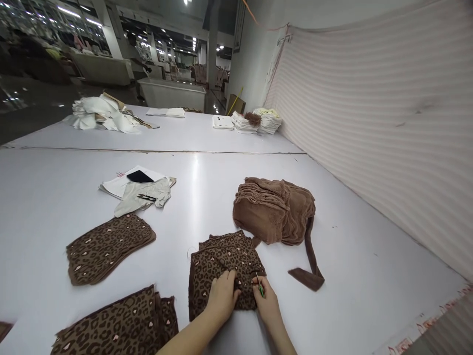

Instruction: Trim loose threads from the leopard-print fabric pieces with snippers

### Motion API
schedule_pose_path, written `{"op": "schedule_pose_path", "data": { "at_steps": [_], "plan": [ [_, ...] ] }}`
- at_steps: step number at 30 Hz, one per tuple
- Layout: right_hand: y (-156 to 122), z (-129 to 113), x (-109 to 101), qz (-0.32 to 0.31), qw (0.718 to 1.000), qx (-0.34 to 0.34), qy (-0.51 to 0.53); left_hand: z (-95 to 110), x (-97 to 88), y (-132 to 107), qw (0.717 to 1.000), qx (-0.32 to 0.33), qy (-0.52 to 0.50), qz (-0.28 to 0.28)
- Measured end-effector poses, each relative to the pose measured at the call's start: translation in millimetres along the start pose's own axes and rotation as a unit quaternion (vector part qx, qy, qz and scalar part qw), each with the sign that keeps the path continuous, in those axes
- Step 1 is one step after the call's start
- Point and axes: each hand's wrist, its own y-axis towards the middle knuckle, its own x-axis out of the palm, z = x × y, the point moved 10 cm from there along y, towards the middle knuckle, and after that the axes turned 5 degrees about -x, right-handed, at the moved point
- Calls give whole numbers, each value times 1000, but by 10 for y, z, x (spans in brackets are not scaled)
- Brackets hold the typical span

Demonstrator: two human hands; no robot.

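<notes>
White and glossy, the tabletop (229,172) is filling most of the frame, with a striped fabric wall along the right and a dim factory hall in the upper left.

At the bottom centre, the right hand (266,301) is pinching a small green-handled tool (259,285), probably a thread snip, its grip closed on the handle with the tip pointing up toward the cloth edge. Just to its left, the left hand (221,296) is pressing flat on the leopard-print piece (221,271), fingers curled down onto the fabric and holding it rather than lifting it. That piece is lying at the lower centre of the frame, on top of a small stack of like pieces.

Judging by this, the trimming or unpicking of a thread at the cloth's right edge is in hand. The next move seems to call for keeping the fabric taut under the left hand while the tool's tip is guided to the exact spot, without nicking the print.

Further out, a folded pile of plain brown fabric (275,209) with a trailing strip is sitting to the upper right of the hands. Two more leopard-print stacks (107,246) are lying at lower left. Above them, a pale cloth with papers, a black phone (139,176) and another snip are resting at mid-left.
</notes>
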Motion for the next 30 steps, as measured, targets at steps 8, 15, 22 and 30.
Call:
{"op": "schedule_pose_path", "data": {
  "at_steps": [8,15,22,30],
  "plan": [
    [64,-296,168,-47,975,-135,-173,-116,150,106,1000,7,-15,-12],
    [141,-318,303,-73,954,-165,-241,-123,68,48,999,1,-41,5],
    [84,-561,265,-75,950,-191,-234,41,-223,-18,987,51,-113,101],
    [4,-799,369,-87,934,-254,-235,145,-554,-114,981,103,-101,131]
  ]
}}
